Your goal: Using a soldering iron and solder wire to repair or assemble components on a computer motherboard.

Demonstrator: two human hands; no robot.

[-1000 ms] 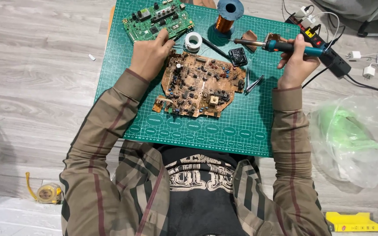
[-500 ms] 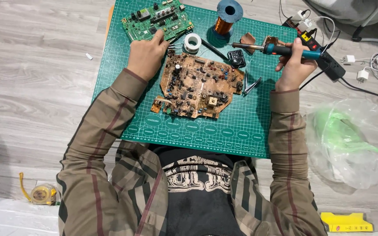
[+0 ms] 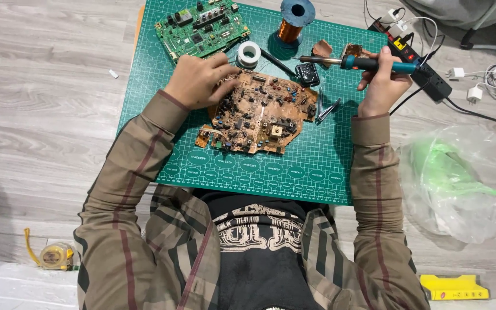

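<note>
Both hands are at work over a green gridded cutting mat point(image 3: 317, 172) laid on the grey wood floor, which keeps the hot work off the planks. Nearest the person, the left hand point(image 3: 193, 80) lies fingers-down on the upper left corner of a brown, irregularly shaped circuit board point(image 3: 259, 112) crowded with small components, pressing rather than gripping it, I would say to keep the board from sliding. That board sits near the middle of the mat, flat, its populated face up.

To the side, the right hand point(image 3: 383, 80) is closed around the teal handle of a soldering iron point(image 3: 354, 62), held level with its metal tip pointing left, above the mat and apart from the board, presumably to keep the heat away from everything. Metal tweezers point(image 3: 328, 109) lie just beside the board's right edge, in easy reach of that hand.

Farther off: one green circuit board point(image 3: 202, 28) at the mat's far left corner, one small white spool of solder wire point(image 3: 249, 53) just beyond the brown board, one blue reel of copper wire point(image 3: 294, 20) standing upright, and one black power strip point(image 3: 420, 69) off the mat's far right corner, with the iron's cord running towards it.

So: two boards, two reels, one iron, one pair of tweezers. A crumpled clear plastic bag point(image 3: 454, 178) with something green inside lies on the floor to the right.
</note>
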